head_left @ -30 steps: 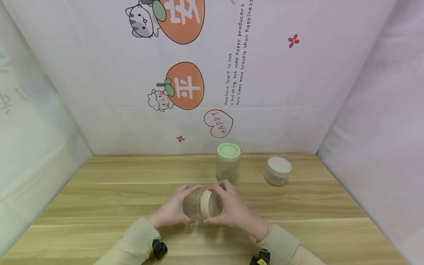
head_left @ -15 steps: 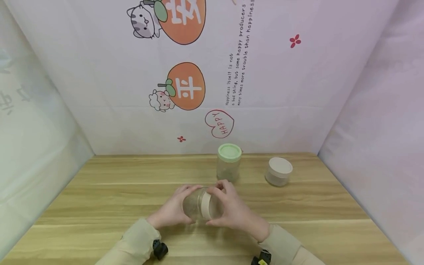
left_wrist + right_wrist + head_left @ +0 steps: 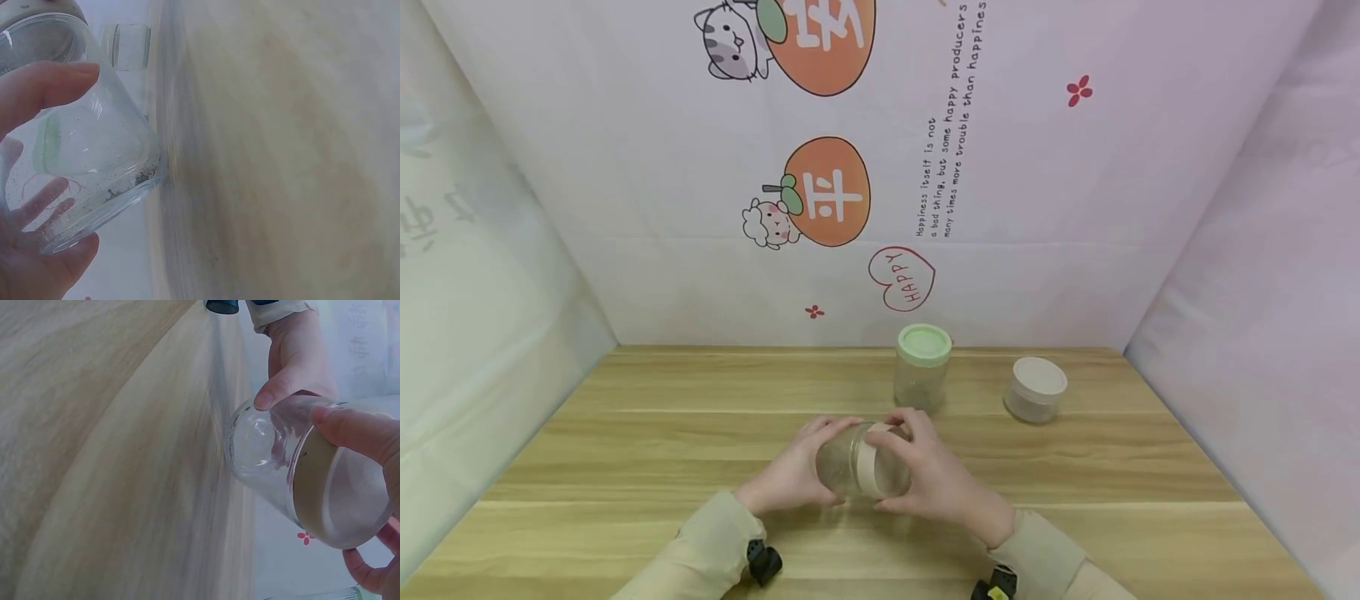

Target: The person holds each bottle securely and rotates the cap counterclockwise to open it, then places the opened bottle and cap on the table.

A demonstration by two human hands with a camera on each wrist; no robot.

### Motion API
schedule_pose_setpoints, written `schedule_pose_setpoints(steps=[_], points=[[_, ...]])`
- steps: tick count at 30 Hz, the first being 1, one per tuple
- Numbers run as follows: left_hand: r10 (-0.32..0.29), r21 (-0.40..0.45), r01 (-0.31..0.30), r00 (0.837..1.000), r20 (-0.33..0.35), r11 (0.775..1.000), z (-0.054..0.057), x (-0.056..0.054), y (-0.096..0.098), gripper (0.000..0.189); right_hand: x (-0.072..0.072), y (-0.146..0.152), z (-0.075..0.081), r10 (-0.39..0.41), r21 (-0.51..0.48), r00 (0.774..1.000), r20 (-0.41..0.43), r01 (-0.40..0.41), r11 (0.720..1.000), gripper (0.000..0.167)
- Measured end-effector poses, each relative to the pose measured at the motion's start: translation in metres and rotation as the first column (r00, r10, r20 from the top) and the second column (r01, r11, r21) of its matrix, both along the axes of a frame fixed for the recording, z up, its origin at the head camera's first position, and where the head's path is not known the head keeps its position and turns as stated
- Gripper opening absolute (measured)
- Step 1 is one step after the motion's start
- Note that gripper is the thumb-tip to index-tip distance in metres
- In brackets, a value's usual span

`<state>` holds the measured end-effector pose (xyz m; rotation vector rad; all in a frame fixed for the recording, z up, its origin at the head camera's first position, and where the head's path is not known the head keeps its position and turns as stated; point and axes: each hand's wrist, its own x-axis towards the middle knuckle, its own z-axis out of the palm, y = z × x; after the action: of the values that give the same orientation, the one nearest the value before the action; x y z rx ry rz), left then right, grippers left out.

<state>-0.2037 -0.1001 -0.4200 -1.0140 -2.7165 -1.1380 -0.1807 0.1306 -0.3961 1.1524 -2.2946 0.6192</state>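
A clear glass jar (image 3: 835,463) with a cream-white lid (image 3: 867,472) is tilted on its side between the two hands, lid end to the right. My left hand (image 3: 792,477) grips the glass body, thumb and fingers spread around it. My right hand (image 3: 938,478) holds the lid end, its fingers curled over the band and the thumb below. In the right wrist view the lid (image 3: 314,481) sits on the jar's mouth. Dark specks cling inside near the base of the jar (image 3: 94,147) in the left wrist view.
Beyond the hands stands a taller clear jar with a light green lid (image 3: 922,375). To its right is a short jar with a white lid (image 3: 1036,392). Printed white cloth (image 3: 1000,283) hangs behind the wooden table (image 3: 662,433) and along both sides.
My right fingers have shifted a little around the lid, with the thumb slightly farther right. The left hand keeps its grip on the jar. The whole head view has drifted slightly.
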Motion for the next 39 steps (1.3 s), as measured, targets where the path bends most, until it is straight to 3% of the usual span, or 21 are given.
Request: schedule_pose_setpoints(steps=[12, 25, 33, 39], points=[[-0.011, 0.074, 0.006, 0.997, 0.07, 0.997, -0.003, -0.005, -0.005, 0.103, -0.004, 0.0, -0.002, 0.013, -0.01, 1.0, -0.026, -0.013, 1.0, 0.082], [-0.006, 0.057, 0.004, 0.999, 0.04, 0.998, -0.005, -0.005, -0.006, 0.102, -0.005, 0.004, -0.006, 0.013, -0.108, 0.998, 0.058, -0.007, 0.994, 0.087], [-0.007, 0.086, -0.003, 0.993, 0.116, 0.996, -0.004, -0.004, -0.009, 0.103, -0.006, 0.007, -0.006, 0.045, -0.176, 0.994, 0.096, -0.028, 0.984, 0.087], [0.004, 0.073, -0.013, 0.993, 0.118, 0.997, -0.003, -0.007, -0.008, 0.102, -0.007, 0.011, -0.006, 0.035, -0.194, 0.99, 0.134, -0.008, 0.981, 0.09]])
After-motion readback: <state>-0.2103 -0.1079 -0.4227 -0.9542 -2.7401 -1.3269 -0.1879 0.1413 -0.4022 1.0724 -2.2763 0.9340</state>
